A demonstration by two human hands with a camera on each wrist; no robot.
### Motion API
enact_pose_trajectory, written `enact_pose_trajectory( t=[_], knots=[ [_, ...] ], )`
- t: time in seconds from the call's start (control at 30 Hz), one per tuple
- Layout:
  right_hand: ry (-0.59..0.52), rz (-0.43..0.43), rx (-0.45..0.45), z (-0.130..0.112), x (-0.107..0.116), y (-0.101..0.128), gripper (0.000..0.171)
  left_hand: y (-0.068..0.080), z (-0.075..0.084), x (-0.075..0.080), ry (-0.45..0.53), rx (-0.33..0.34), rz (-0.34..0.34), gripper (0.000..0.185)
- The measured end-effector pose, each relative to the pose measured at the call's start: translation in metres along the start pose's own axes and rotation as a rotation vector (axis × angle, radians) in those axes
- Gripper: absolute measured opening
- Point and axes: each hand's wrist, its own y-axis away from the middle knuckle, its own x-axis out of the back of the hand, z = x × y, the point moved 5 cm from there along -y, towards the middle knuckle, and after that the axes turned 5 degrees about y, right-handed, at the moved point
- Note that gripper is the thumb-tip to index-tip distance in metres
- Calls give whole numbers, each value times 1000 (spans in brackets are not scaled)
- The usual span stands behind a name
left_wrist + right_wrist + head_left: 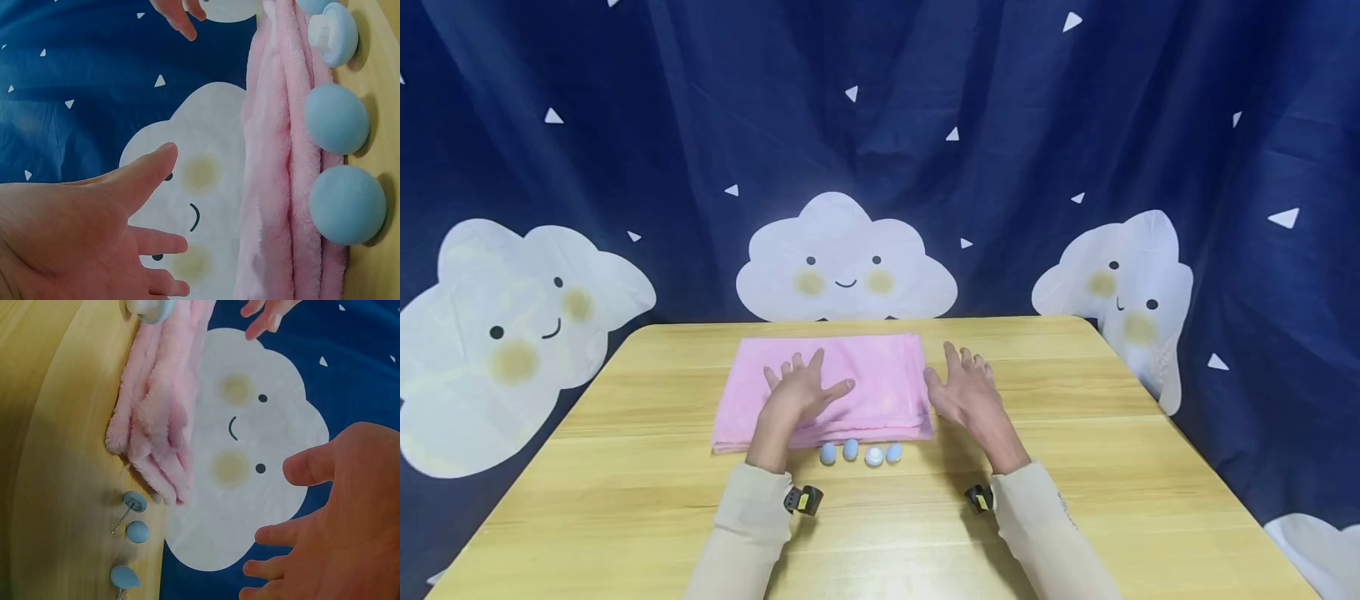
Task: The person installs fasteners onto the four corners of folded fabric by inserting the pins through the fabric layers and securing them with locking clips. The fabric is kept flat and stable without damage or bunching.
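Observation:
A folded pink towel [857, 375] lies on the wooden table [625, 467]. My left hand [805, 387] is spread open over the towel's left half and holds nothing; whether it touches the cloth I cannot tell. My right hand [962, 387] is open by the towel's right edge, fingers straight and apart. Several small blue domed pieces [851, 450] sit in a row at the towel's near edge, between my wrists. The left wrist view shows my left hand [94, 231], the towel's layers [281, 156] and the domes [337, 119].
In the right wrist view, my right hand [337, 519] is beside the towel's corner [165, 394], near three small blue pin-like pieces [137, 531] on the table. A dark blue curtain with white clouds [846, 262] hangs behind the table's far edge.

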Motion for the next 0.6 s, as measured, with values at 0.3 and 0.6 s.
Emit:
enact_pose_trajectory(
  t=[0.3, 0.6],
  knots=[
    [-57, -24, 17, -6, 1, 1, 68, 1, 9, -2, 90, -2, 18, 85],
    [-72, 22, 138, -19, -2, 0, 44, 0, 28, -10, 91, -75, 71, 76]
  ],
)
